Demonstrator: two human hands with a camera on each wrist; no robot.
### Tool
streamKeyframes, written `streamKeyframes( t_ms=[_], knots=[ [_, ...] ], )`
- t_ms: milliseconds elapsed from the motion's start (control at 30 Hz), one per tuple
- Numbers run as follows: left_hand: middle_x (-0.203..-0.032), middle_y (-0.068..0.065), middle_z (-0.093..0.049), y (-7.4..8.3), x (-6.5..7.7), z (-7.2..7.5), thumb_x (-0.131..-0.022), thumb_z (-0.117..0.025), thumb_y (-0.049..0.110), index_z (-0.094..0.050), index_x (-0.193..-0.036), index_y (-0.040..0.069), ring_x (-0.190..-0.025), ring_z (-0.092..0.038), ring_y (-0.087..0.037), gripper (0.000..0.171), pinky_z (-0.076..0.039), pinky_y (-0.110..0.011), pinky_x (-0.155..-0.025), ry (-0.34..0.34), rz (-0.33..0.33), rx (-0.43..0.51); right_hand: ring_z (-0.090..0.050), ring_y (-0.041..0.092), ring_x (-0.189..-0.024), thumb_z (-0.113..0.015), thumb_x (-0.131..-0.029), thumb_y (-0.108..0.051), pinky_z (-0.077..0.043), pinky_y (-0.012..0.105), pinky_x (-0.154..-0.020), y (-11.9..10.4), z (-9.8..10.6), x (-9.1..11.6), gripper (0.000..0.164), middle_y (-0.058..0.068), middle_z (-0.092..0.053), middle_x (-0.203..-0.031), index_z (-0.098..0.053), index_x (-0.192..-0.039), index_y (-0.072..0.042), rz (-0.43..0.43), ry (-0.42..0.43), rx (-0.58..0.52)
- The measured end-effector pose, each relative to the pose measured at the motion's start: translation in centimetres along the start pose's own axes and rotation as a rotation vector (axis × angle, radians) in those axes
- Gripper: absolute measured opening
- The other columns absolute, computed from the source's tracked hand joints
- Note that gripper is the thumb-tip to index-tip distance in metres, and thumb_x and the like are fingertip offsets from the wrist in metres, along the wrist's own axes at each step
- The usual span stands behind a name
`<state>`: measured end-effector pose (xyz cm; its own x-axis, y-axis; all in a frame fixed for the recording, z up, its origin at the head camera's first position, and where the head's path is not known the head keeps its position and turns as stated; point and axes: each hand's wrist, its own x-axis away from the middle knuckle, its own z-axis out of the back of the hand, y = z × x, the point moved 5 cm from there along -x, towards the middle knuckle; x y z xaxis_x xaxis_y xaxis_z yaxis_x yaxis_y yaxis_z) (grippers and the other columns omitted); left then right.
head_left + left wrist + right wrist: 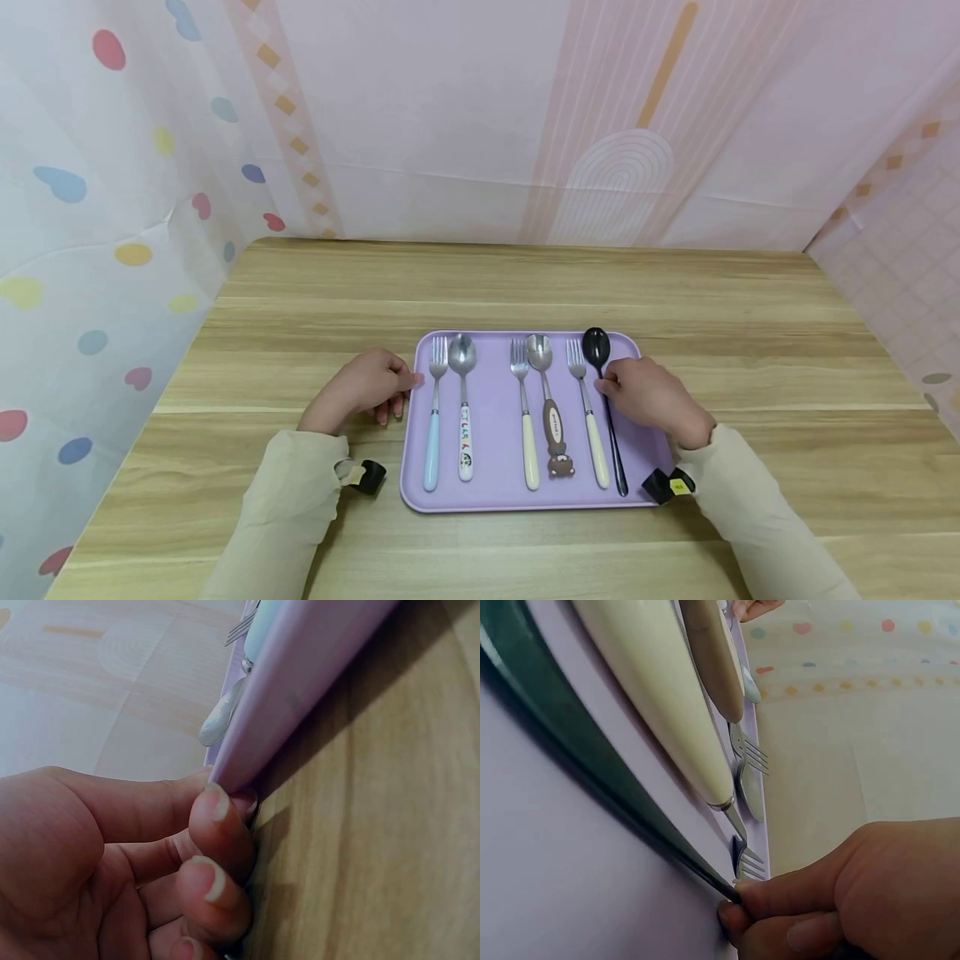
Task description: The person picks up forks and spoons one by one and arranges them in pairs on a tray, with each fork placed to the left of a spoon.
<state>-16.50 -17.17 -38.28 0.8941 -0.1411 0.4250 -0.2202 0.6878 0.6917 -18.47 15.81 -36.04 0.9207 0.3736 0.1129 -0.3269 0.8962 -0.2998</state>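
Note:
A purple tray (pixel 491 454) lies on the table with forks and spoons set lengthwise in a row. My left hand (pixel 372 383) pinches the tray's left rim (pixel 259 724), thumb above and fingertips beneath. At the right end of the row, my right hand (pixel 651 398) pinches the thin handle of a black spoon (pixel 596 346) between thumb and finger, as the right wrist view shows. Beside that spoon is a cream-handled fork (pixel 596 446). Further left come a brown bear-handled spoon (pixel 553 425), another cream-handled fork (pixel 529 442), a spoon with a patterned white handle (pixel 466 442) and a blue-handled fork (pixel 432 446).
The tray rests on a wood-grain table (pixel 375 292). A pale patterned curtain (pixel 450 108) hangs behind the table, and a dotted one (pixel 97 250) hangs on the left. Between the white-handled spoon and the middle fork is a wider gap.

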Motion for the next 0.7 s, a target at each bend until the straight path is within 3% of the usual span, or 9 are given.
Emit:
streamKeyframes(
  t_ms=[700],
  knots=[
    [-0.055,-0.005,-0.056,0.08,0.09,-0.03,-0.092,-0.055,0.023,-0.059,-0.073,0.004,-0.042,-0.050,-0.017,0.028,-0.042,-0.025,-0.042,-0.002,0.008,0.001,-0.041,0.014,-0.050,-0.056,-0.090,-0.019,-0.033,0.027,-0.046,-0.47,-0.22,0.15,0.035,-0.002,-0.035,-0.054,-0.040,-0.060,-0.013,0.002,-0.030,-0.019]
  ],
)
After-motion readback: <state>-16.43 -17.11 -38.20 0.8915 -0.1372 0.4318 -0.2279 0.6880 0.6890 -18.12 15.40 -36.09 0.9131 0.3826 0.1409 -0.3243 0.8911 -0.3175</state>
